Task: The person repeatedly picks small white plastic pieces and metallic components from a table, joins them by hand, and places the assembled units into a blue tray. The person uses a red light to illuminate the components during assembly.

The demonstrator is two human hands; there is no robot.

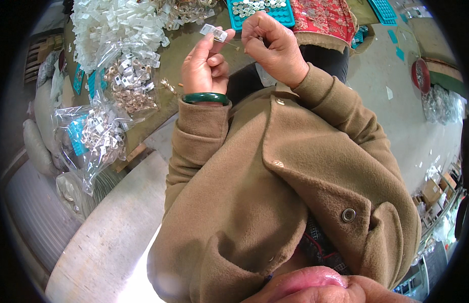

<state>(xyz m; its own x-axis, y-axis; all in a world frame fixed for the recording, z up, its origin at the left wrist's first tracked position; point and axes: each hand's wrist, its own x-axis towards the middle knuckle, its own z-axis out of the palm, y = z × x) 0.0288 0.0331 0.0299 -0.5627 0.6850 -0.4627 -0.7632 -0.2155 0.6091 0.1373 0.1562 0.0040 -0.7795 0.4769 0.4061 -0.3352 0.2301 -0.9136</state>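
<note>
The left hand (206,63) pinches a clear tag (213,32) upright, the right hand (272,45) closes on a thin wire (228,42) — aimed at it — above the counter (189,43).

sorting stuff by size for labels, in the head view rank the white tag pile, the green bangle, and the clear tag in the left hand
1. white tag pile
2. green bangle
3. clear tag, pinched in the left hand

All lie at similar depth, so the order looks safe.
</note>
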